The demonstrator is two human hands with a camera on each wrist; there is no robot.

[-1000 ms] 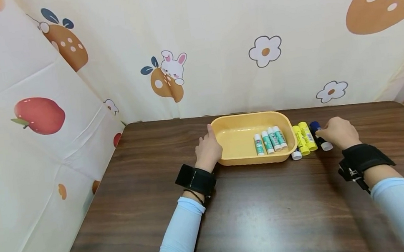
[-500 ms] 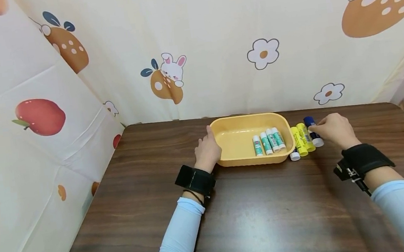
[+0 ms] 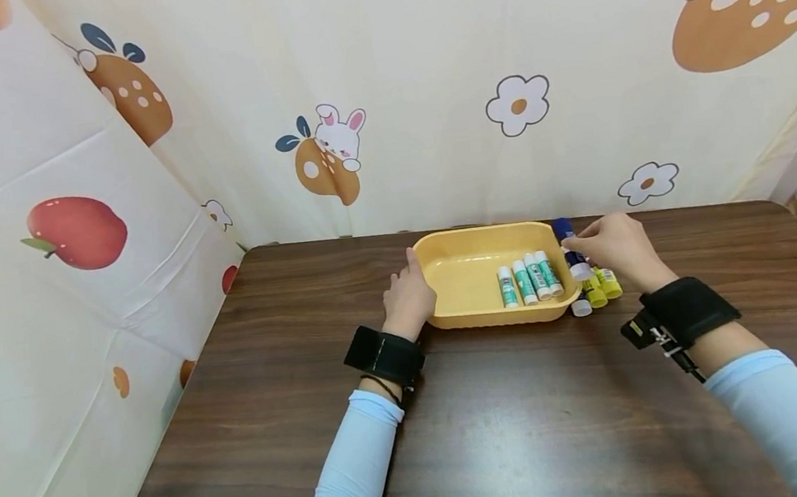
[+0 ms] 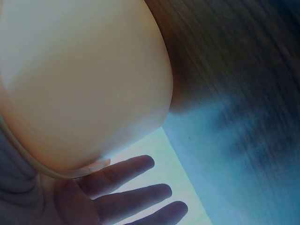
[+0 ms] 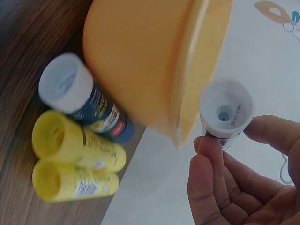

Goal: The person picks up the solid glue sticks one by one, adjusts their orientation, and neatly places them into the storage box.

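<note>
Pinching a blue glue stick [image 3: 572, 248] between thumb and fingertips [image 5: 206, 161], the right hand [image 3: 615, 248] holds it above the right rim of the yellow tray [image 3: 461, 274]. Relaxed, straight fingers of the left hand [image 3: 408, 297] rest against the tray's left wall. Four white glue sticks [image 3: 531, 278] lie inside; two yellow glue sticks [image 5: 77, 164] and another blue one [image 5: 89, 103] lie on the table [image 3: 510, 425] beside the tray's right wall.

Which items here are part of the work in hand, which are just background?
In play: blue glue stick pinched by right hand; yellow tray touched by left hand; white-green sticks in tray; yellow sticks beside it.
Background: table; patterned cloth.
</note>
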